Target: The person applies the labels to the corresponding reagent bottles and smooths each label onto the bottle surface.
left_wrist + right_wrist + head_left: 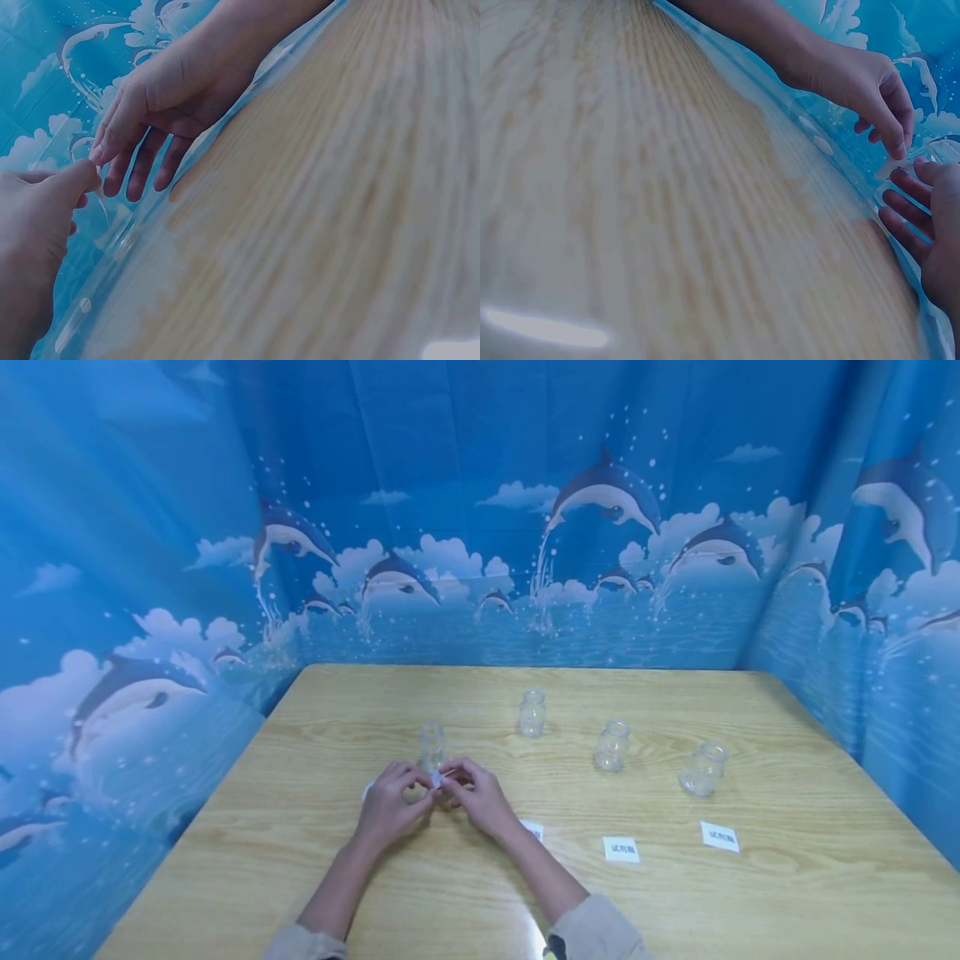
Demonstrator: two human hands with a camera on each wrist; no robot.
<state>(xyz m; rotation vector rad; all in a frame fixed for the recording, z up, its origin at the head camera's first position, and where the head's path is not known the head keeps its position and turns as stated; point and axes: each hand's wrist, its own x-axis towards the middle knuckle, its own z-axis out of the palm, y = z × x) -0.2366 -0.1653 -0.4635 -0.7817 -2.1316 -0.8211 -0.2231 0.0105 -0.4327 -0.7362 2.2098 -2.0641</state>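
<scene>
A small white label (437, 779) is held up between both hands, in front of a clear glass jar (432, 742). My left hand (390, 807) pinches it between thumb and forefinger from the left. From the right, my right hand (482, 799) pinches the label's other side, its remaining fingers spread loosely in the left wrist view. In the right wrist view the white label (891, 168) shows at the left hand's fingertips. The fingertips overlap the jar's lower part in the head view.
More glass jars stand to the right: one at the back (532, 714), one mid-table (612, 747), one farther right (703, 770). Printed white labels lie nearer: one partly behind the right forearm (534, 829), one in the middle (621, 849), one at right (720, 837). A dolphin-print curtain (480, 510) surrounds the table.
</scene>
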